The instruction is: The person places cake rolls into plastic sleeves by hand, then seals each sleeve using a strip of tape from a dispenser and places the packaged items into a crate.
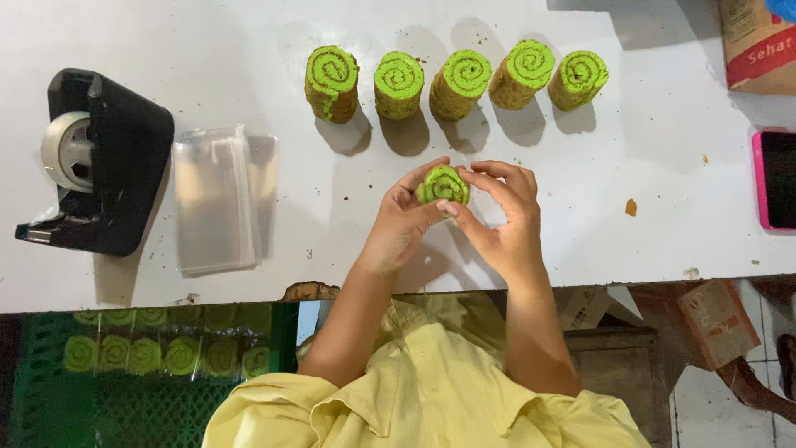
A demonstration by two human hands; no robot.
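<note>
The fingers [433, 178] of the left hand [398, 228] and right hand [502, 220] are clamped together around one green swirl cake slice [444, 184], held just above the white surface [332, 232]. Five more slices [464, 79] stand in a row beyond it. A stack of clear bags [214, 199] lies beside a black tape dispenser [99, 162].

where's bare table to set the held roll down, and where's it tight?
Both hands, left hand and right hand, hold a green roll slice. Bare table lies right of the hands, between the row of five slices and the pink phone, save for crumbs. Tight: between the tape dispenser and the clear bags.
</note>
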